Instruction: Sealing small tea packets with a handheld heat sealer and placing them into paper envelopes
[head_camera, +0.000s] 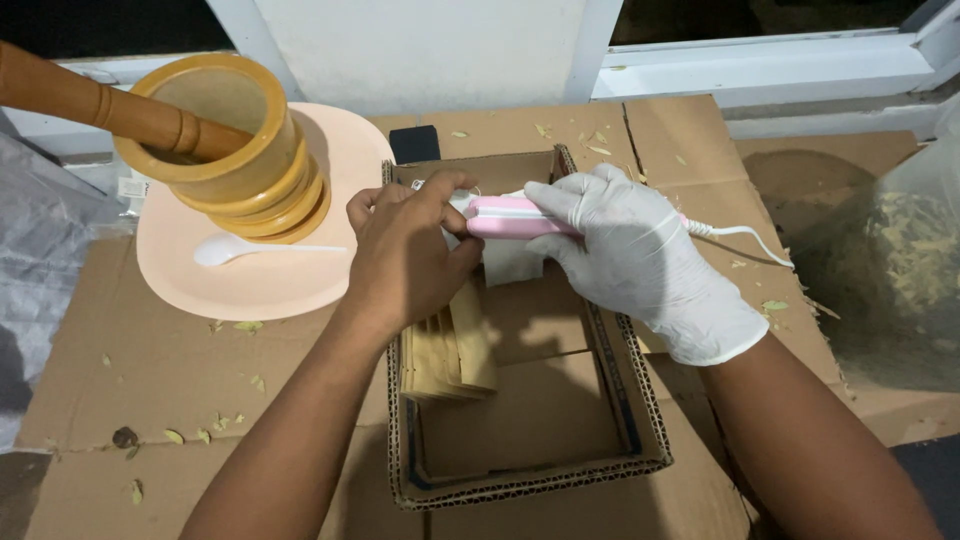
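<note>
An open brown cardboard box (530, 470) is sitting at centre, with tan paper packets (445, 350) leaning inside along its left wall.

Pink and white on the little handheld sealer (508, 216), a white cord (738, 234) trailing off it. White glove on the right hand (640, 262), left hand (408, 258) bare. Tan packets (450, 350) in a brown cardboard box (560, 470). Peach plate (250, 285), white spoon (232, 249), ochre-yellow wooden mortar (230, 140).
</note>
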